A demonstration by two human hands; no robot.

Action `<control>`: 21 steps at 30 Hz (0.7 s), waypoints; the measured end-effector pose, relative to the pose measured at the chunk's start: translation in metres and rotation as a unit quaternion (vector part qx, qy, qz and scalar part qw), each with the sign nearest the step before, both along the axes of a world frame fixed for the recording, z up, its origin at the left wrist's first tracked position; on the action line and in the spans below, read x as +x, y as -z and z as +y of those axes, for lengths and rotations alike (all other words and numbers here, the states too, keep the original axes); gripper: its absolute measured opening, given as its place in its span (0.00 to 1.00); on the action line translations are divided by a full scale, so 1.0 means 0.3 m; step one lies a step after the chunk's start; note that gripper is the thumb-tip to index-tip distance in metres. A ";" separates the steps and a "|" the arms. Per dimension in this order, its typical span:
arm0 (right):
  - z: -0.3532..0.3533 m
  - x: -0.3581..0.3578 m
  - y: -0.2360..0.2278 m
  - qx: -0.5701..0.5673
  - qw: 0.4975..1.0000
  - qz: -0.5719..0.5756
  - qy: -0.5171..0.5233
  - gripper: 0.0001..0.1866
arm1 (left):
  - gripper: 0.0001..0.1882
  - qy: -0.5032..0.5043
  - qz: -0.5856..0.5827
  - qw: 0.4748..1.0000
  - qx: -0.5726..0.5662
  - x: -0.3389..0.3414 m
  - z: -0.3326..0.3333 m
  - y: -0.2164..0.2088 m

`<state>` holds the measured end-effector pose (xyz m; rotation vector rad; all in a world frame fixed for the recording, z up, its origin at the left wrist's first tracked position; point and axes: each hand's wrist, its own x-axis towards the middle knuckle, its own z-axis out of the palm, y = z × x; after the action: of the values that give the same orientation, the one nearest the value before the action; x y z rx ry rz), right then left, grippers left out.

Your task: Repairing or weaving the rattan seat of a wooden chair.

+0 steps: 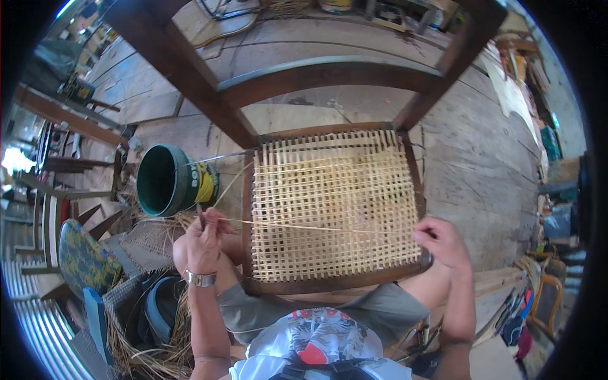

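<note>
One wooden chair (329,75), two bare hands, one green bucket (181,197), one wristwatch — that's my count. The chair takes up the centre and upper middle of the frame, with its dark brown back posts spreading toward the top corners and one curved crossrail between them.

The woven cane seat (335,196) sits dead centre: pale straw colour, a tight grid with small square gaps over most of it. Up along the back edge the weave looks looser, more like parallel strips.

Grip-wise, the left hand (204,246), left of centre with the metal-band watch (201,278) on its wrist, has thumb and fingers closed on a cane strand (316,227). There's a thin dark tool (201,217) at those fingers too, too small to identify. The strand runs across the seat to the right hand (446,242), right of centre — fingers curled, fingertips pinched at the strand's end.
</note>
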<state>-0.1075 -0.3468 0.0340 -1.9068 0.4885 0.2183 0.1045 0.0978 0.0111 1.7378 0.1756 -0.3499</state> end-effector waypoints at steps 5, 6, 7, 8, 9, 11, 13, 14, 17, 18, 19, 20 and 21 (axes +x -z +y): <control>-0.197 -0.101 -0.021 -0.057 0.998 -0.012 0.033 0.03 | 0.20 -0.096 -0.032 0.994 -0.037 0.087 0.095 -0.044; -0.207 -0.090 -0.027 -0.047 0.998 -0.018 0.031 0.03 | 0.20 -0.110 -0.040 0.993 -0.031 0.092 0.117 -0.067; -0.212 -0.063 -0.022 -0.038 0.999 -0.022 0.032 0.03 | 0.20 -0.110 -0.047 0.992 -0.041 0.093 0.123 -0.095; -0.214 -0.021 -0.009 -0.036 0.999 -0.027 0.023 0.03 | 0.19 -0.108 -0.053 0.991 -0.053 0.097 0.121 -0.109; -0.221 0.000 -0.005 -0.066 0.997 0.027 0.038 0.04 | 0.19 -0.109 -0.055 0.991 -0.054 0.101 0.091 -0.102; -0.241 0.015 0.000 -0.102 0.990 0.085 0.055 0.04 | 0.20 -0.086 -0.111 0.989 -0.053 0.108 0.027 -0.075; -0.282 -0.018 0.007 -0.247 0.968 0.039 0.004 0.05 | 0.18 -0.074 -0.112 0.991 -0.024 0.132 -0.018 -0.022; -0.291 -0.030 0.003 -0.211 0.975 0.062 0.024 0.06 | 0.16 -0.061 -0.115 0.991 0.014 0.139 -0.053 0.013; -0.321 -0.031 -0.007 -0.140 0.984 0.100 0.040 0.07 | 0.08 -0.022 -0.103 0.994 0.007 0.185 0.079 0.065; -0.328 -0.028 -0.003 -0.135 0.986 0.091 0.038 0.07 | 0.08 -0.082 -0.077 0.994 -0.013 0.218 0.158 0.087; -0.337 -0.040 -0.014 -0.133 0.987 0.084 0.038 0.06 | 0.10 -0.021 -0.139 0.980 0.138 0.231 0.184 0.043; -0.340 -0.040 -0.017 -0.131 0.989 0.063 0.038 0.05 | 0.11 -0.006 -0.155 0.970 0.186 0.270 0.262 0.028; -0.342 -0.050 -0.034 -0.132 0.990 0.043 0.038 0.05 | 0.13 -0.022 -0.135 0.980 0.147 0.295 0.289 0.012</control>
<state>-0.1225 -0.4495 0.0442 -2.1378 0.6740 0.1940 0.1931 0.1846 0.0076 2.0492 0.0714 -0.0536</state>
